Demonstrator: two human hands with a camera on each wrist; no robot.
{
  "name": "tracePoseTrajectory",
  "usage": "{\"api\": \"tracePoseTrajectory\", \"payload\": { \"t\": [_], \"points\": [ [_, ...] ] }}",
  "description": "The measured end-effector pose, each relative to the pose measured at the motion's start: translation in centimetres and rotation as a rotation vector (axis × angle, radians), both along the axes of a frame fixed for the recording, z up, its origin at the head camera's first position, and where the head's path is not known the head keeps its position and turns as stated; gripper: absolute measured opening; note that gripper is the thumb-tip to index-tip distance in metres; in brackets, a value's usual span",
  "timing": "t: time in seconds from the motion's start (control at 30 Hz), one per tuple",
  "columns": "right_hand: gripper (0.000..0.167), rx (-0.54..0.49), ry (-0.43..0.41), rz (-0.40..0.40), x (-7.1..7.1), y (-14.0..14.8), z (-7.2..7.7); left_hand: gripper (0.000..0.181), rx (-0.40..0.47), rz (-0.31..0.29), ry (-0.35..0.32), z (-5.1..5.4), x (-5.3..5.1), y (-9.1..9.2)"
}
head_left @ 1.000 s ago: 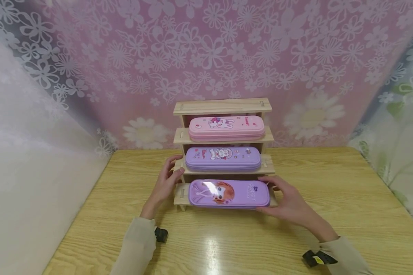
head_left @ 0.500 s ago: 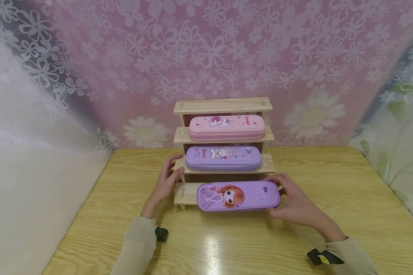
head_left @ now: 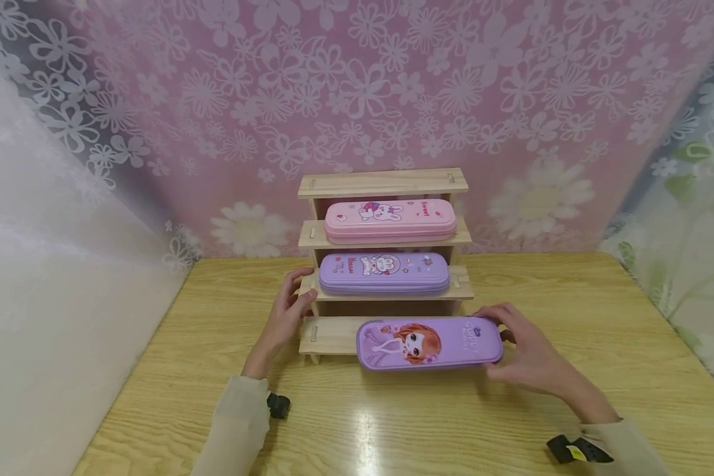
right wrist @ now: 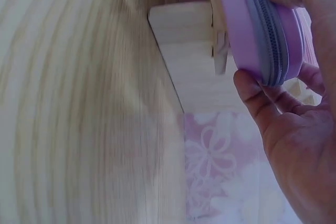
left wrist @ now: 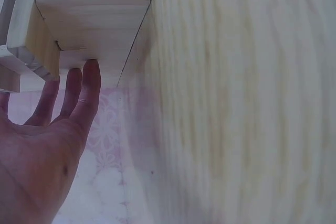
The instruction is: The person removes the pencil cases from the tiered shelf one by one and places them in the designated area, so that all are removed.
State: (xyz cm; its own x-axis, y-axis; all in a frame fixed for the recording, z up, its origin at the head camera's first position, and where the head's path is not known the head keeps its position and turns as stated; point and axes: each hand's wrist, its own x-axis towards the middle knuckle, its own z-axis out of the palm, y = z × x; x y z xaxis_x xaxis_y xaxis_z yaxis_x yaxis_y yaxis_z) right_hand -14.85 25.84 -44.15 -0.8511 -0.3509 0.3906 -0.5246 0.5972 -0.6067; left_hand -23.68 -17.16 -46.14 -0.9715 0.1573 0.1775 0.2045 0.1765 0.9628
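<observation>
My right hand grips the right end of a purple pencil case with a red-haired girl on its lid. In the right wrist view, thumb and fingers hold the zipped end of the pencil case from opposite sides. The case juts past the right end of the bottom step of a wooden stepped rack; whether it still touches that step I cannot tell. My left hand holds the rack's left side at the second step, thumb in front. Its fingers lie along the side panel in the left wrist view.
On the step above lies a lilac pencil case with a rabbit; higher up sits a pink pencil case. The rack's top step is bare wood. A wood-grain table lies beneath, with a pink floral curtain behind.
My right hand has drawn the purple pencil case rightward and slightly toward me, baring the left part of the bottom step. The left hand and the rack have stayed in place.
</observation>
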Motion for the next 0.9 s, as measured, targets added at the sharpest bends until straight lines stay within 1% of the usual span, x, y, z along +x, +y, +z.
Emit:
{"api": "tracePoseTrajectory", "payload": {
  "t": [0.17,0.5,0.67,0.9],
  "points": [
    [0.081,0.009,-0.008,-0.034,0.3,1.4,-0.1,0.042,0.008,-0.002,0.0,0.0,0.0,0.0],
    [0.088,0.0,0.008,-0.079,1.0,4.4,0.2,0.042,0.016,-0.003,-0.013,0.0,0.1,0.1],
    [0.089,-0.004,0.032,-0.091,1.2,5.8,0.3,0.042,0.018,-0.003,-0.019,0.1,0.1,0.1],
    [0.088,0.009,0.035,-0.129,1.5,7.7,0.5,0.043,0.01,0.002,-0.023,-0.1,0.0,0.0]
  ]
}}
